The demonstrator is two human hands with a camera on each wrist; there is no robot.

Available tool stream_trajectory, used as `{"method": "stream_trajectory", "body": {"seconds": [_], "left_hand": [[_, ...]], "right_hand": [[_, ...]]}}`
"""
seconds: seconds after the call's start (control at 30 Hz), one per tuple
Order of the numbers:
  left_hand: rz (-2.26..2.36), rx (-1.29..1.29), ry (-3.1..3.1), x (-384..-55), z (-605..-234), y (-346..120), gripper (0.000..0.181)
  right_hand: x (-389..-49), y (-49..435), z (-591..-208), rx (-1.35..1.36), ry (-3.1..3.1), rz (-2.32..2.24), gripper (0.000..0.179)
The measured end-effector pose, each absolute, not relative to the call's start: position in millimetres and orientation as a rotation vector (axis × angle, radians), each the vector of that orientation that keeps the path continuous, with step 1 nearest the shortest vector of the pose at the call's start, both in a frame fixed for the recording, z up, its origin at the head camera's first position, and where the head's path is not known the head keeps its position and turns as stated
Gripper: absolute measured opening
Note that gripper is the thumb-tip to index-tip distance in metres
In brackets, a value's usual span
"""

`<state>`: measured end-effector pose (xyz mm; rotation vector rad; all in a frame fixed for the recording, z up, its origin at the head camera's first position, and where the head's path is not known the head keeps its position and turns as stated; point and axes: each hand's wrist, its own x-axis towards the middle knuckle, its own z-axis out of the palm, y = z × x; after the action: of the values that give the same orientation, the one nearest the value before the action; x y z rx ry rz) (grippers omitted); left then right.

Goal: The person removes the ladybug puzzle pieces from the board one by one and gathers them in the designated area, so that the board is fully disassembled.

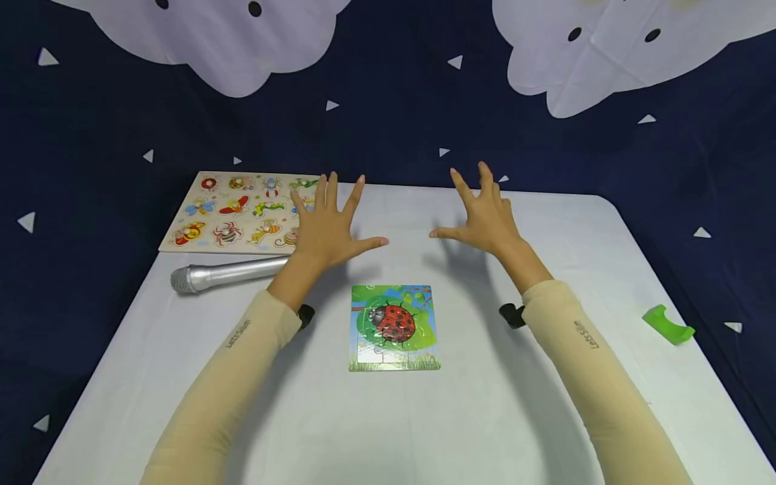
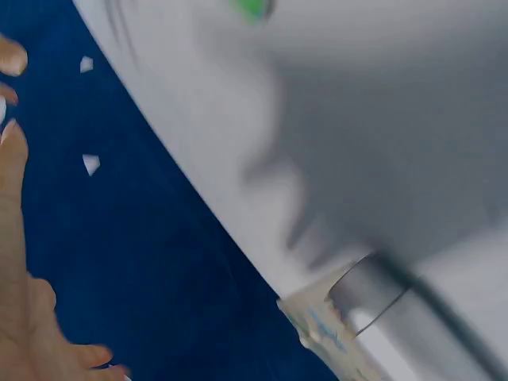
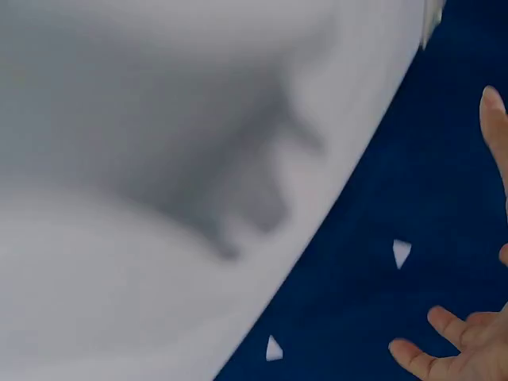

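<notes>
Both hands hover over the far part of the white table with fingers spread, holding nothing. My left hand (image 1: 325,229) overlaps the right end of a wooden peg board (image 1: 227,212) with painted insects, and its wrist covers one end of a silver microphone (image 1: 233,271). Over the table to the right is my right hand (image 1: 488,215), its thumb pointing left. Between the forearms, nearer me, lies a square ladybug jigsaw puzzle (image 1: 394,328) with a pale patch at its lower left. In the left wrist view the microphone (image 2: 405,317) shows large and blurred.
A green curved block (image 1: 668,325) lies near the table's right edge. Behind the white table (image 1: 388,424) hangs a dark blue cloth (image 1: 400,128) with white clouds and small white shapes. Shadows of both arms fall on the tabletop.
</notes>
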<state>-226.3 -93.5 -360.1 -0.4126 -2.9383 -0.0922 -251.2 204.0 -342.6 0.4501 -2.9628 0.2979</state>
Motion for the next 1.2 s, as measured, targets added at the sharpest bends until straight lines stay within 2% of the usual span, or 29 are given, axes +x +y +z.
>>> {"method": "stream_trajectory", "body": {"seconds": [0.23,0.47,1.2], "left_hand": [[0.01,-0.559,-2.809,-188.1,-381.3,-88.0,0.115],[0.018,-0.653,-2.847,-164.0,-394.2,-79.5,0.113],[0.124,-0.781,-2.851,-136.8,-415.6,-69.2,0.113]], "right_hand": [[-215.1,195.4,-371.1,0.612,-2.927,0.279,0.113],[-188.3,193.8,-387.0,0.681,-2.94,0.309,0.109],[-153.0,200.5,-408.9,0.813,-2.939,0.365,0.106]]}}
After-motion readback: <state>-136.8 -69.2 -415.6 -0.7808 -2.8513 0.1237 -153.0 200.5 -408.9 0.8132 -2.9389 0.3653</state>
